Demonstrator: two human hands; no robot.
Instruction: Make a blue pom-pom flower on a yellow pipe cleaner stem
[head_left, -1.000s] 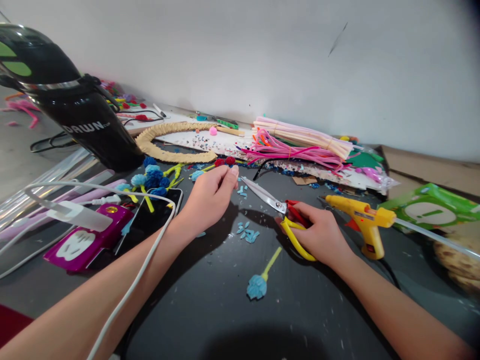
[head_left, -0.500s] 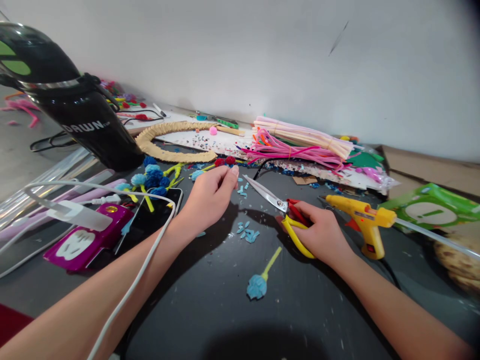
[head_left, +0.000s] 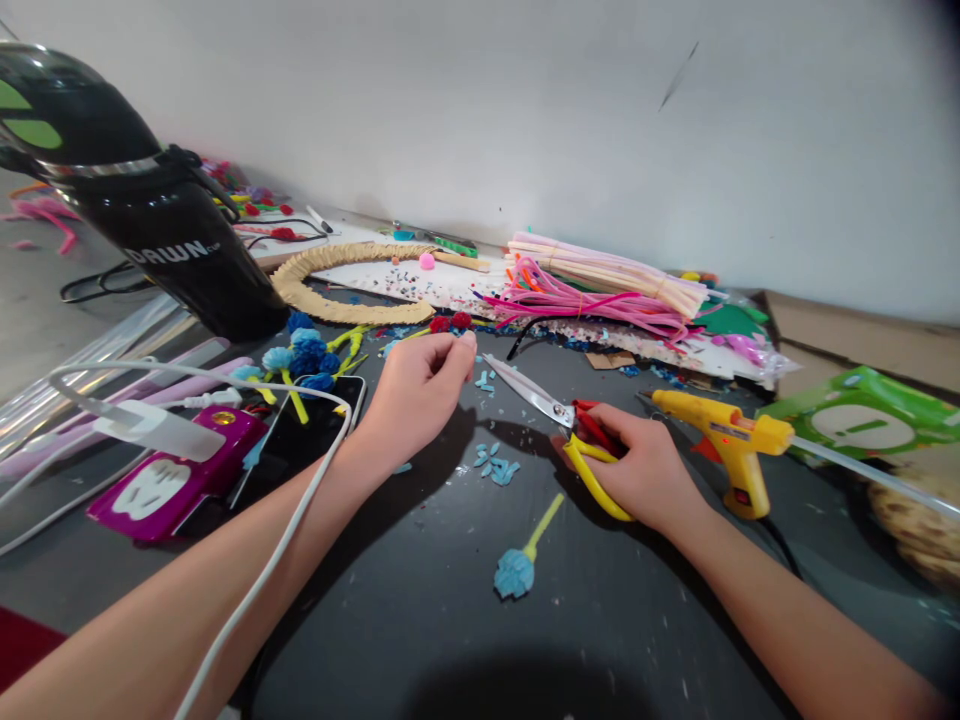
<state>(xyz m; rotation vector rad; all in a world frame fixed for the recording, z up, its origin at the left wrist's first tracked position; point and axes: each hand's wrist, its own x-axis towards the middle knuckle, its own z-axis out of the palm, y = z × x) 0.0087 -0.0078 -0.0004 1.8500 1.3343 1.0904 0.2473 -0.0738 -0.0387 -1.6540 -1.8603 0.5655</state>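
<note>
My right hand point(head_left: 645, 470) is closed round the red and yellow handles of a pair of scissors point(head_left: 547, 403), whose blades point up-left and look closed. My left hand point(head_left: 416, 395) hovers just left of the blades with its fingers curled and pinched; what they hold, if anything, is too small to make out. Small blue paper scraps point(head_left: 493, 465) lie between the hands. A blue pom-pom flower on a yellow stem point(head_left: 521, 560) rests on the dark table point(head_left: 420, 620) nearer to me.
A yellow glue gun point(head_left: 731, 440) stands right of my right hand. Pink pipe cleaners point(head_left: 577, 295), a woven ring point(head_left: 337, 285), several blue pom-pom flowers point(head_left: 304, 355), a black bottle point(head_left: 142, 215), a phone point(head_left: 307, 430), a purple case point(head_left: 176, 480) and a white cable point(head_left: 262, 570) crowd the left and back.
</note>
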